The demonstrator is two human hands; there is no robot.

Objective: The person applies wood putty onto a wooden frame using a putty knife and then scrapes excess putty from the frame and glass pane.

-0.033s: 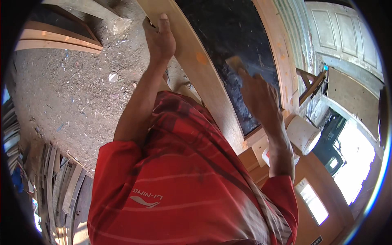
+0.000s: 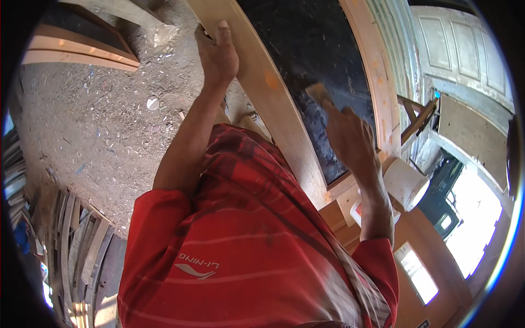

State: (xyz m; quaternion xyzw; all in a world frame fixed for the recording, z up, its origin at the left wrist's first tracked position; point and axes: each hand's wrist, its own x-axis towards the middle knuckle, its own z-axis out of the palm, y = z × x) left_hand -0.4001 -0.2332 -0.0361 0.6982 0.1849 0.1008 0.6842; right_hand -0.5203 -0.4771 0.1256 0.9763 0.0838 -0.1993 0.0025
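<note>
My left hand (image 2: 219, 54) is closed around the outer edge of a pale wooden frame rail (image 2: 276, 109), which runs diagonally from the top of the view down to the right. Inside the frame lies a dark panel (image 2: 306, 44), bounded on its far side by a second pale rail (image 2: 372, 65). My right hand (image 2: 350, 139) is over the lower part of that panel. Its fingers hold a small brown block (image 2: 317, 93) against the dark surface. My red striped shirt (image 2: 246, 246) fills the lower middle of the view.
A floor covered in sawdust and chips (image 2: 82, 126) spreads to the left. Wooden boards (image 2: 76, 52) lie at top left, and several thin slats (image 2: 71, 240) are stacked at lower left. A white roll (image 2: 407, 183), a white panelled door (image 2: 465, 49) and a brown door (image 2: 421, 262) stand at right.
</note>
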